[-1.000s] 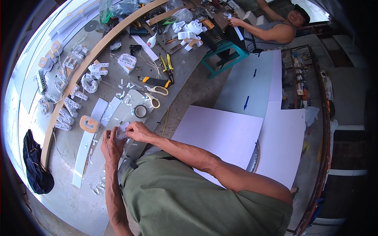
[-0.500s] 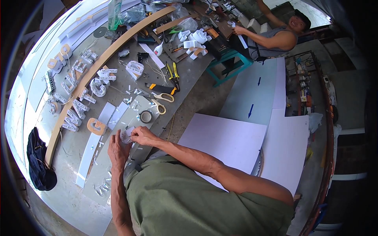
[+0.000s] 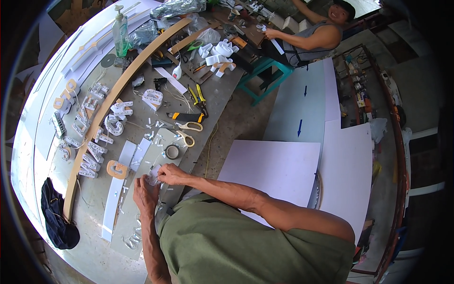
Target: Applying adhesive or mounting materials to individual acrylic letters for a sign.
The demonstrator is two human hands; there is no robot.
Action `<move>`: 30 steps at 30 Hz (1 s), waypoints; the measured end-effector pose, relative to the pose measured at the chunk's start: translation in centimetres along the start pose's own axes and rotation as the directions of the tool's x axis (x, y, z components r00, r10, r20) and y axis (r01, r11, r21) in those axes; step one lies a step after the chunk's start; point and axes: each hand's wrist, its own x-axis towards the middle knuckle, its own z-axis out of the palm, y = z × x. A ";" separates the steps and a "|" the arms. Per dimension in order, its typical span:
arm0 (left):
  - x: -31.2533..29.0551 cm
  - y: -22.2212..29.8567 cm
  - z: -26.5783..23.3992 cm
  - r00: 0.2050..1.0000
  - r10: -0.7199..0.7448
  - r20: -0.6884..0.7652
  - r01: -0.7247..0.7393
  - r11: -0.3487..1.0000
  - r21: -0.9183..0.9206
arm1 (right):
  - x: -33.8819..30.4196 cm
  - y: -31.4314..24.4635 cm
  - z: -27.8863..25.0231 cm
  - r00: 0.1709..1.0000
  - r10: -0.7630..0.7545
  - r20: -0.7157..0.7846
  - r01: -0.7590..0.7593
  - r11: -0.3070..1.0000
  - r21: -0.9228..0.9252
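Note:
Over the grey board at the near side of the bench, my left hand [image 3: 145, 193] and my right hand [image 3: 172, 174] meet at a small whitish, partly clear piece [image 3: 152, 175]. Both hands have their fingers closed on it, the left at its near side and the right at its right side. Its exact kind is too small to tell. Just beyond lies a roll of tape [image 3: 172, 151], with cream-handled scissors [image 3: 187, 137] farther on. Small white strips [image 3: 163, 124] are scattered around. To the left, a tan-faced letter [image 3: 117, 169] rests on a long white strip [image 3: 112, 201].
White block letters [image 3: 91, 163] with wires line a long tan strip [image 3: 127, 71]. A utility knife [image 3: 185, 117] and pliers [image 3: 198, 98] lie farther off. A dark cap [image 3: 57, 215] sits at left. Large white sheets [image 3: 274, 165] fill the right. Another person [image 3: 312, 40] works beyond a teal stool [image 3: 265, 78].
The view has shifted slightly, so the bench things sit a little differently in the picture. Both hands stay together at the small whitish piece, with little visible change in grip.

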 end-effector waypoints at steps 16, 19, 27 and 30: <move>-1.5 -1.8 0.9 0.998 -0.014 -0.055 -0.002 0.963 -0.268 | 0.3 -0.1 0.0 1.000 -0.010 0.003 0.010 1.000 -0.025; -1.5 -2.1 0.4 0.995 -0.053 -0.089 0.016 0.927 -0.375 | -0.4 -1.7 -0.9 0.993 0.114 0.029 -0.116 0.990 0.084; -1.8 -2.2 -0.1 0.998 0.012 -0.056 -0.031 0.935 -0.352 | -0.5 -1.9 -0.8 0.980 0.185 0.079 -0.195 0.969 0.151; -1.7 -2.5 0.1 1.000 0.014 0.003 -0.013 0.958 -0.287 | -0.7 -2.2 -0.6 0.984 0.169 0.055 -0.173 0.982 0.078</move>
